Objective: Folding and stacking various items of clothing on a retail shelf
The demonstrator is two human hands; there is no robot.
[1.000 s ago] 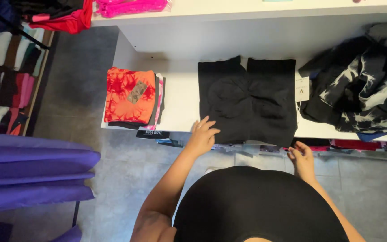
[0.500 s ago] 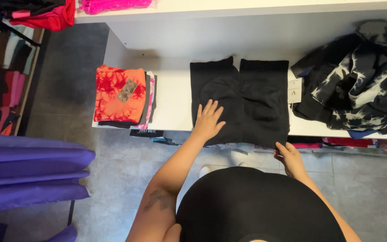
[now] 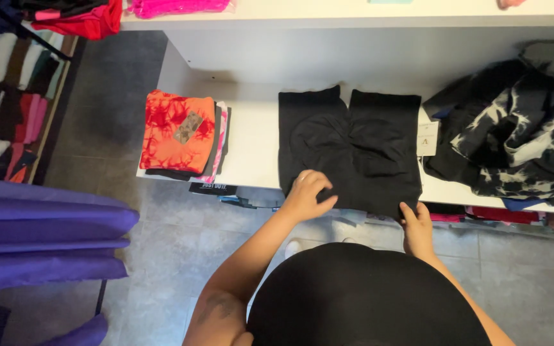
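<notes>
Head view, single frame. Item 1: black shorts (image 3: 347,150), laid flat on white shelf (image 3: 251,147), centre of frame, two legs pointing to top, waist edge at the shelf's front lip; pale hang tag (image 3: 427,138) at its right edge. Item 2: left hand (image 3: 308,195), lower centre, resting on the lower-left corner of the shorts, fingers curled down w/ tips pressing into the fabric, thumb out to the right; whether cloth is actually pinched — cannot tell. Item 3: right hand (image 3: 416,225), lower right of centre, at the shorts' bottom-right corner, fingers bent up over the hem, touching it; looks like a light grip on the edge, not certain. Item 4: orange-red tie-dye stack (image 3: 177,131), folded, left part of shelf, well apart from the shorts, w/ pink and dark layers beneath. Item 5: black-white tie-dye garment (image 3: 520,128), crumpled heap, right side of shelf, just beside the tag. Item 6: pink garment (image 3: 174,6) on upper shelf, top left-centre. Item 7: red-black garment (image 3: 84,16), upper left corner. Item 8: purple fabric (image 3: 40,237), stacked folds, lower left. Item 9: grey tile floor (image 3: 161,256) below the shelf. Person's black top fills bottom centre.
</notes>
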